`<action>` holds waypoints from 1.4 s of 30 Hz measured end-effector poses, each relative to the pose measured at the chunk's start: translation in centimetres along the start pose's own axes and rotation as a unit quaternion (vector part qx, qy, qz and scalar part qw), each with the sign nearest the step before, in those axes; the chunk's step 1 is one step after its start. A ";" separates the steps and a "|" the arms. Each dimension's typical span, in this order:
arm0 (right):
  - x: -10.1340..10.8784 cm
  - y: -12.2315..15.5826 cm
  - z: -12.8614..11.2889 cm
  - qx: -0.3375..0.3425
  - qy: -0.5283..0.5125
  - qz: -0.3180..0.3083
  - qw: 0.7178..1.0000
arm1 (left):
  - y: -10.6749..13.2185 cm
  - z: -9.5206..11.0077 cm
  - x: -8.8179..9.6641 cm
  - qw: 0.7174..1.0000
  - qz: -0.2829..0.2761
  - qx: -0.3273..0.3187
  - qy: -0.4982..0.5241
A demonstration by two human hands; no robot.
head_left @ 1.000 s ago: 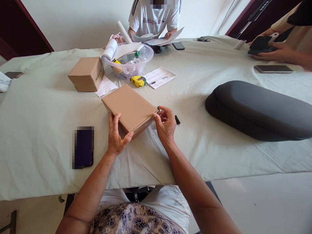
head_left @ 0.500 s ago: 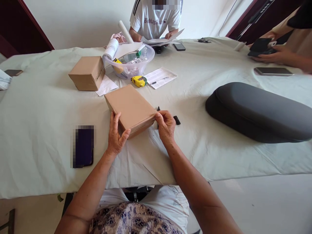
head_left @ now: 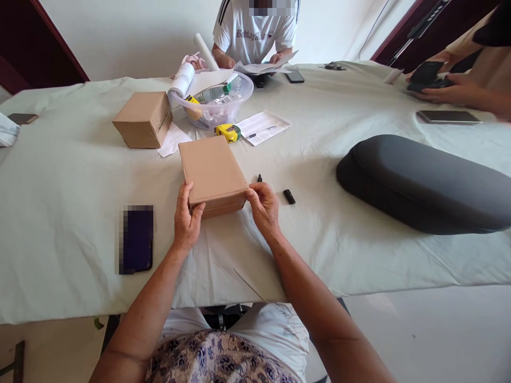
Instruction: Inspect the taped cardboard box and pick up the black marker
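Between my hands is a closed brown cardboard box [head_left: 215,170] on the cloth-covered table. My left hand [head_left: 187,221] grips its near left corner, thumb on the front face and fingers along the left side. At the near right corner, my right hand [head_left: 263,207] pinches the box's edge between thumb and bent fingers. Just beyond that hand lie a black marker [head_left: 260,178], partly hidden, and a black cap [head_left: 289,197]. A dark phone [head_left: 138,239] rests on the cloth left of my left forearm.
A second cardboard box [head_left: 141,119] stands behind, beside a clear plastic basin [head_left: 223,111] of bottles and paper rolls. A yellow tape measure [head_left: 227,132] and a printed sheet [head_left: 265,127] lie near it. A large dark case [head_left: 423,183] is at right. Two other people are at the table.
The box has turned slightly counterclockwise, so its front now faces me more squarely. My right hand has shifted left with its corner, uncovering more of the cap.
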State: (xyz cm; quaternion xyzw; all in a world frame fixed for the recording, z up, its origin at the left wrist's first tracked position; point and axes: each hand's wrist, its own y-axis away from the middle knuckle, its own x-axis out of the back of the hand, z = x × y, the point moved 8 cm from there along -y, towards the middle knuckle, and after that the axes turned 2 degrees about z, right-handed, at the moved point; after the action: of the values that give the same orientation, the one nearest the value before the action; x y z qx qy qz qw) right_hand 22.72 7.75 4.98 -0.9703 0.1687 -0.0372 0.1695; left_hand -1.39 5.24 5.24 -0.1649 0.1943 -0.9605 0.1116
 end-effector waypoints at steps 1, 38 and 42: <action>-0.1 0.0 0.1 -0.003 0.001 -0.008 1.000 | 0.0 0.0 0.1 1.000 0.005 -0.001 -0.002; -1.8 1.7 0.8 0.025 -0.012 -0.005 1.000 | 0.4 -0.1 0.0 0.999 0.029 -0.020 -0.023; -2.5 2.7 0.8 0.050 0.085 0.000 0.995 | 0.7 0.6 0.1 0.996 0.055 -0.043 -0.047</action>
State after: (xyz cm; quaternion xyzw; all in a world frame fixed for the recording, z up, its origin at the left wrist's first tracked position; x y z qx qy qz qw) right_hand 19.66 6.44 3.23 -0.9540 0.1806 -0.1281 0.2023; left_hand -1.10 4.40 5.54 -0.2039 0.2387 -0.9349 0.1658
